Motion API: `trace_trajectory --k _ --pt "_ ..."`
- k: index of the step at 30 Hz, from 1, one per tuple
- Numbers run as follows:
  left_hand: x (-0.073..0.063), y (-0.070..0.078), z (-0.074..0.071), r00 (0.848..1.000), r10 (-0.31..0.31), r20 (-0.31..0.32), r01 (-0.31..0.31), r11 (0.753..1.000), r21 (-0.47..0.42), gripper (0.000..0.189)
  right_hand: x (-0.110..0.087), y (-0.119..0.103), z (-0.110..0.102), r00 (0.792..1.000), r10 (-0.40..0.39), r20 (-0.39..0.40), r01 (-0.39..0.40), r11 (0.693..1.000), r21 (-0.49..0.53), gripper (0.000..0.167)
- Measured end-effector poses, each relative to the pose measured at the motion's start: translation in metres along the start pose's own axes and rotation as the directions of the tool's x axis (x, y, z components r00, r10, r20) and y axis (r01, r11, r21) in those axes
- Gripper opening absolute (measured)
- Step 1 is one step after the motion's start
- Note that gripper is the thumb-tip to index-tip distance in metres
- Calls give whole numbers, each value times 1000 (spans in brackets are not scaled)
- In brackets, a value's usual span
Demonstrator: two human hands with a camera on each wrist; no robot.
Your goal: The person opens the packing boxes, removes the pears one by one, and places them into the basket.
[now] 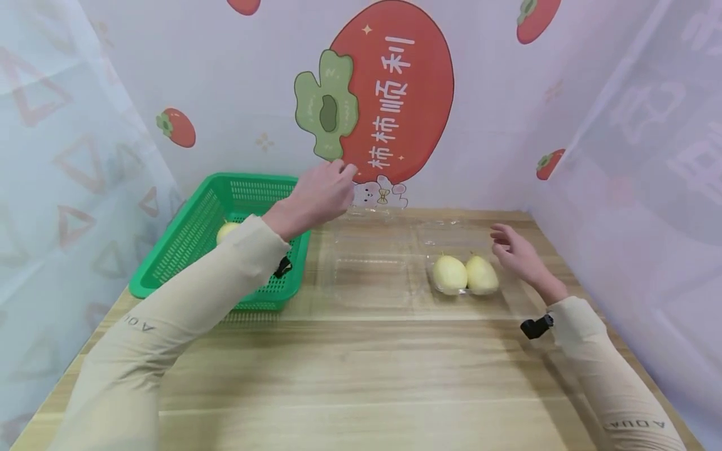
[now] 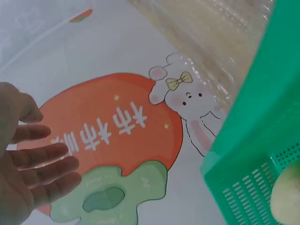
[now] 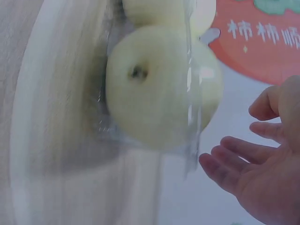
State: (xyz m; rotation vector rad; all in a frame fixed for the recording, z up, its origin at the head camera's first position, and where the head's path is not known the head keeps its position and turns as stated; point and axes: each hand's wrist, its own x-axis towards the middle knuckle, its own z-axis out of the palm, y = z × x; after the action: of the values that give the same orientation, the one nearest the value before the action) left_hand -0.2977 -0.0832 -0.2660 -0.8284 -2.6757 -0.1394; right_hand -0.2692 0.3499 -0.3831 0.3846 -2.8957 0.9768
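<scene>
My left hand (image 1: 320, 194) is raised over the right side of a green basket (image 1: 293, 285), holding nothing, its fingers loosely bent in the left wrist view. A pale yellow pear (image 1: 227, 231) lies in the basket, partly hidden by my sleeve. Two pears (image 1: 449, 275) sit side by side in a clear plastic box (image 1: 451, 233) with its lid folded back. Just right of that box, my right hand (image 1: 520, 254) hovers empty with fingers parted. The right wrist view shows the hand beside the near pear (image 3: 154, 93). Another clear box (image 1: 369, 282), lid back, stands between basket and pears.
The wooden table (image 1: 361, 376) runs up to a white backdrop (image 1: 237, 81) printed with persimmons. White sheets (image 1: 637, 163) hang along both sides. The basket's high rim stands at the left.
</scene>
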Motion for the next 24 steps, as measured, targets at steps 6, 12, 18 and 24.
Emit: trace_trajectory --k 6,12,18,24 --pt "-31 -16 -4 997 -28 -75 29 999 22 19 3 -22 11 996 -75 -38 73 997 -34 47" --pt "-59 -32 -4 986 -57 -156 63 997 34 23 6 -38 21 992 -125 5 125 991 -56 50" --pt "-83 -45 -5 986 -105 -128 108 994 19 33 6 -46 32 976 -214 38 217 967 -134 51" --pt "-113 -62 -10 983 -174 -65 174 985 -8 42 6 -52 44 957 -282 69 291 925 -243 51"
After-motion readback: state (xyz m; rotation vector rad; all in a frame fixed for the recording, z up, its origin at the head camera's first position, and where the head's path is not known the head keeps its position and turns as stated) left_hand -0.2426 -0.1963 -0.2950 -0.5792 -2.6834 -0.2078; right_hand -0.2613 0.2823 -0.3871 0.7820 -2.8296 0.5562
